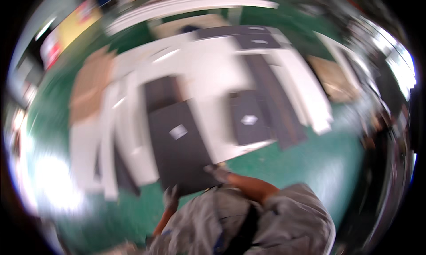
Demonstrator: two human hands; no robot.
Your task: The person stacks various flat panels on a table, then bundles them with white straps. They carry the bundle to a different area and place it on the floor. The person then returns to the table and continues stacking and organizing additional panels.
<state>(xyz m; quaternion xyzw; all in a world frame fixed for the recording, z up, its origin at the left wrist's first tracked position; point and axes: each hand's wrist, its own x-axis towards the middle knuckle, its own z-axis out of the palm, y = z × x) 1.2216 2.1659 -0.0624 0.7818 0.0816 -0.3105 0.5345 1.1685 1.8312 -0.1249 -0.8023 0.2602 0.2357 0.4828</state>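
Heavily motion-blurred, so detail is limited. Both hands sit at the near edge of a large dark panel lying flat on the green floor.

Left hand, gloved grey, is at the panel's near-left corner, fingers pointing up toward it; looks like contact with the edge, but can't tell how far the fingers are curled or whether they actually grip.

Right hand, also gloved, is at the panel's near-right corner, fingers laid on or over the edge. Grip can't be confirmed either, too smeared.

Panel carries a small pale label well beyond the fingertips. White boards lie just left of the left hand's fingers and beyond. A second dark panel with its own pale label lies beyond and right of the right fingers, on a white board. Brown cardboard is far off to the left.
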